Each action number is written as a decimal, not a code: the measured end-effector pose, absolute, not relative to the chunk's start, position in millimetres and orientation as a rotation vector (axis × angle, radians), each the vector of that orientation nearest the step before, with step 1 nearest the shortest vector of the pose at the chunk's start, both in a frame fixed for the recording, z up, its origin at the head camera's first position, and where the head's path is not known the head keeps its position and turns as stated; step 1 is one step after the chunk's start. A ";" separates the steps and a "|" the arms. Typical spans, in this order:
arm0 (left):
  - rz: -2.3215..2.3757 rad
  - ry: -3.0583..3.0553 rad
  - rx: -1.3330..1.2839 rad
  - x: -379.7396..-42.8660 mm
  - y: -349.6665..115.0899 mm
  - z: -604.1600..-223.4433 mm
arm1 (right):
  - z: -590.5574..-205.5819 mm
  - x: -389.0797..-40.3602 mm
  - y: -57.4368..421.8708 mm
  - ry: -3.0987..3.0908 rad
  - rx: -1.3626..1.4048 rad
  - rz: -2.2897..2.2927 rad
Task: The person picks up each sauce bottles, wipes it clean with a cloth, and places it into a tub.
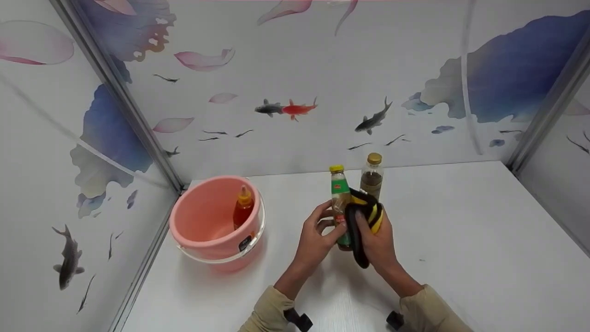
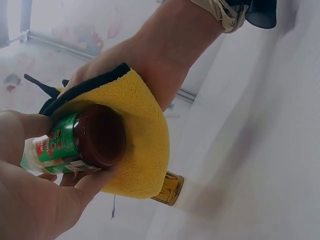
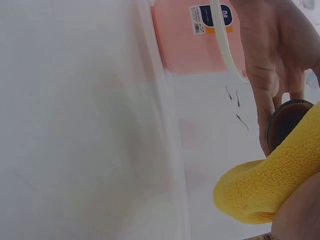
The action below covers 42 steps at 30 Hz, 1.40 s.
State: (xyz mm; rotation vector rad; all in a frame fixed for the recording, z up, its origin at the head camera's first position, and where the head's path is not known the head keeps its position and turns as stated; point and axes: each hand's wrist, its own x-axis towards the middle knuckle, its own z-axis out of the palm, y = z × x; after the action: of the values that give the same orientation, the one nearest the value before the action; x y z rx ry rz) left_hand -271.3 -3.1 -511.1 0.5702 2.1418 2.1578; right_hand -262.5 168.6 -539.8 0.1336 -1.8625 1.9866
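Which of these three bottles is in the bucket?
The red bottle with the pointed yellow tip. The green-labelled bottle is in the left hand; the gold-capped bottle stands farther back.

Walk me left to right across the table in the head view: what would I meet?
Pink bucket with a squeeze bottle inside its right side → left hand → green-labelled bottle → gold-capped bottle.

No wording or number is legible. The bottle [image 1: 340,196] carries a green label [image 2: 63,137] with a red patch bearing light lettering, too small to read, and a barcode [image 2: 78,165]. The bucket [image 3: 182,45] carries a white, dark blue and orange sticker [image 3: 212,17]; its fine print and white characters are unresolved.
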 end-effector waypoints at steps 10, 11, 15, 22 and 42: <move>2.100 2.118 0.529 -269.7 -2.9 -510.9 | -536.2 -262.5 171.4 -1.865 0.114 1.960; 2.093 2.115 0.529 -269.5 -2.8 -511.1 | -536.1 -262.7 171.5 -1.864 0.113 1.957; 2.059 2.107 0.563 -268.3 -3.0 -510.8 | -534.9 -262.6 172.0 -1.866 0.106 1.954; 1.959 2.167 0.650 -267.7 -5.2 -512.6 | -534.1 -261.7 173.5 -1.886 0.081 1.957; 1.784 2.195 0.733 -266.2 -5.2 -515.1 | -535.5 -263.0 178.9 -1.848 0.056 1.958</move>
State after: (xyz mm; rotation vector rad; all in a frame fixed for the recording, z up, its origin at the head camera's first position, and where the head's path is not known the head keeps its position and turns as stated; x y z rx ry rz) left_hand -266.2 -5.2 -515.1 0.7327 2.1947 1.7835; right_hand -263.0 178.9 -535.5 0.0556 -1.8480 1.9576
